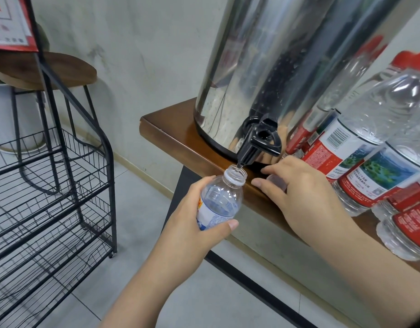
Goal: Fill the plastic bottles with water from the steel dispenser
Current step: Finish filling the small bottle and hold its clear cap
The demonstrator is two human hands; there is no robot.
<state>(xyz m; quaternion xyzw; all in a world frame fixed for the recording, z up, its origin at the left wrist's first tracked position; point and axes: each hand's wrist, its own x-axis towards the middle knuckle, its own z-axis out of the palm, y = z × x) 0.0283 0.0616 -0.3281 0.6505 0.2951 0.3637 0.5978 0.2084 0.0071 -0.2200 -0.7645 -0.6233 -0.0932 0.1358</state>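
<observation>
My left hand [192, 216] grips a small clear plastic bottle [219, 200] with a blue and white label, uncapped. Its open mouth sits directly under the black tap [256, 143] of the steel dispenser [275, 67], which stands on the wooden table [171, 129]. My right hand [306, 192] rests on the table edge just right of the bottle, its fingers curled over a small translucent cap [277, 182]. The bottle looks mostly empty.
Several clear bottles with red labels [360, 147] stand and lie at the right of the table, close to my right wrist. A black wire rack [50, 190] and a round wooden stool [50, 69] stand to the left on the tiled floor.
</observation>
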